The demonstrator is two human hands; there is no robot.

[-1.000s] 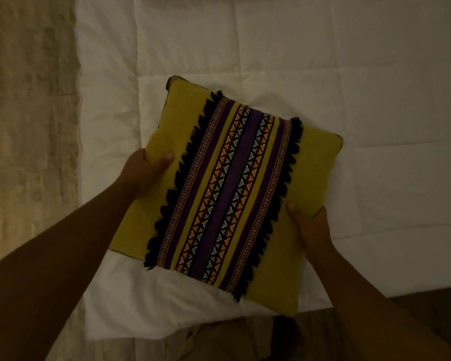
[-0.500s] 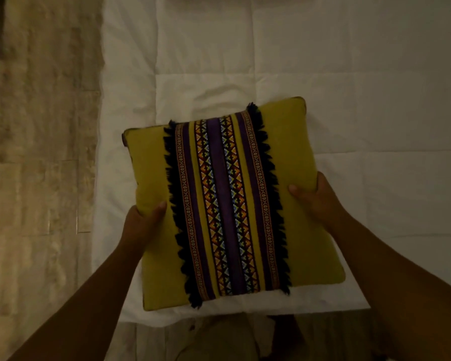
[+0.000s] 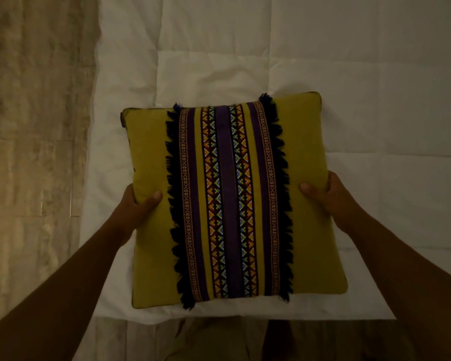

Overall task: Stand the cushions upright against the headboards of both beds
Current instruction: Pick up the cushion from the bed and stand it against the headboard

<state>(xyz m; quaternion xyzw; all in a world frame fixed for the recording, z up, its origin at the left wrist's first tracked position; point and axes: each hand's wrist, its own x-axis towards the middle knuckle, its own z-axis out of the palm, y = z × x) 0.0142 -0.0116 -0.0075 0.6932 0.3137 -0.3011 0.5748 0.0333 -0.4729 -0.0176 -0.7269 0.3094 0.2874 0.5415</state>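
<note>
Mustard cushion (image 3: 151, 246) x1, gripped by left hand (image 3: 137, 204) & right hand (image 3: 326, 195), over white bed (image 3: 375, 100).

Dim light — white quilted bed (image 3: 349, 61), pale tiled floor (image 3: 31, 152) beside.

Bedroom: white quilted bed (image 3: 245, 61), decorative cushion (image 3: 151, 157).
</note>
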